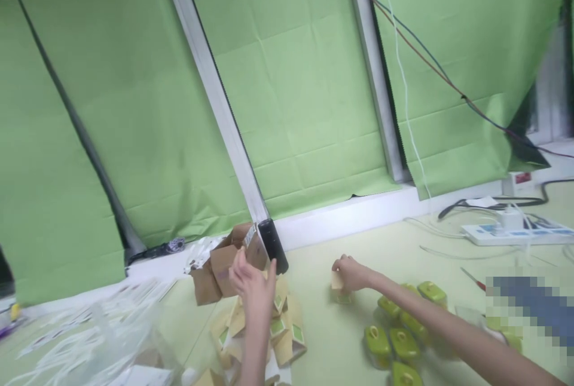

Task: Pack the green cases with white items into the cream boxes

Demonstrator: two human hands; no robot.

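Note:
My right hand (pixel 353 273) is closed at the fingertips on a small tan cardboard box (pixel 336 281) with a green-edged patch at its base. It holds the box at or just above the pale table, right of the middle. My left hand (pixel 252 278) is raised with its thumb apart from the other fingers and nothing visible in it. Below and around that wrist lies a pile of tan paper boxes with green labels (pixel 278 327). Beyond the left fingers stands an opened brown cardboard carton (pixel 223 266).
Green-lidded containers (pixel 403 344) stand under my right forearm. A black cylinder (pixel 272 245) leans by the carton. At the right are a power strip (pixel 520 233), cables and a red-handled tool (pixel 474 278). Blurred white strips and clear plastic (pixel 107 332) cover the left side.

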